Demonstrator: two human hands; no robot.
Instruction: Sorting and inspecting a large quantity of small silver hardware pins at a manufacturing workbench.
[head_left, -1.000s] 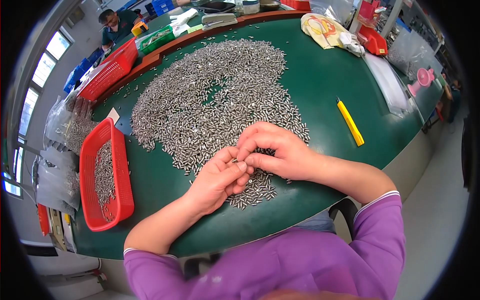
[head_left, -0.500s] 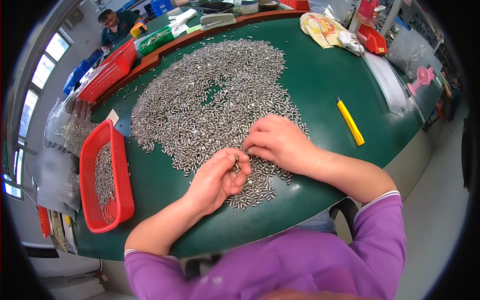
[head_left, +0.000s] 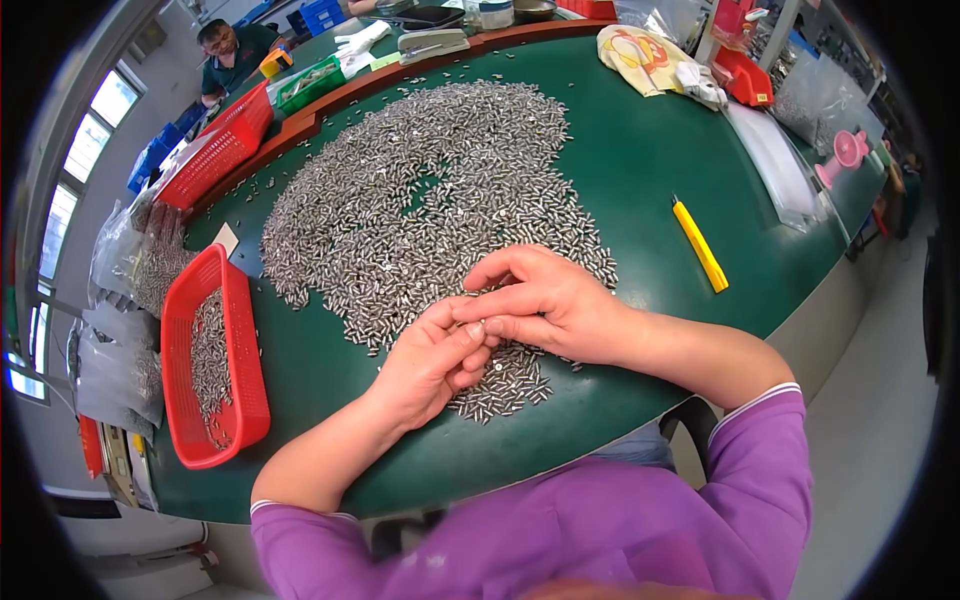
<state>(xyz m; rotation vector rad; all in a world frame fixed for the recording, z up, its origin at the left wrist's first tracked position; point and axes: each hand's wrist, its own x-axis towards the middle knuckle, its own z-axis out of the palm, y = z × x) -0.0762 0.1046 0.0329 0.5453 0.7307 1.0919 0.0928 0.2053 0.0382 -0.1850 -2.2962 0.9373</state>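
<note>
A huge heap of pins [head_left: 430, 200], small shiny metal cylinders, is spread over the green surface [head_left: 650, 180]. The near edge of the heap is covered by both hands. The left hand [head_left: 430, 365] and right hand [head_left: 545, 305] are pressed together fingertip to fingertip, each grip pinched shut, but what's clamped can't be told. A red mesh basket [head_left: 245, 400] with more pins is parked left, a yellow cutter [head_left: 700, 245] right, well apart.
</note>
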